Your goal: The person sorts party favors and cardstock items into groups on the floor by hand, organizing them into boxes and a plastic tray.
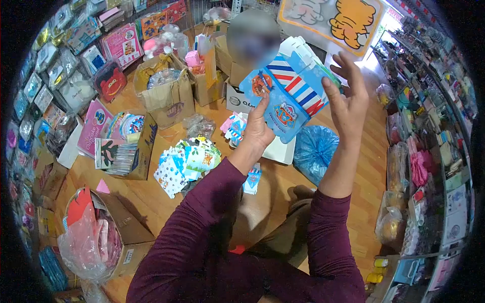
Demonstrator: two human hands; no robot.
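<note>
My left hand (257,129) grips the lower left edge of a stack of flat printed cards (298,93), blue with red and white stripes and a badge print. The stack is held up and tilted, with white scalloped edges at its top. My right hand (348,98) is raised at the stack's right side, its fingers spread and the thumb close to the edge; whether it touches is unclear. Below the stack, a white tray (280,151) is partly hidden. A loose pile of printed cards (189,164) lies on the floor to the left.
Open cardboard boxes (172,103) of wrapped goods stand ahead, and another box (134,237) is at the lower left. A blue plastic bag (316,151) sits right of the tray. Packed shelves (434,136) line the right; hanging packets fill the left. Someone's blurred head is ahead.
</note>
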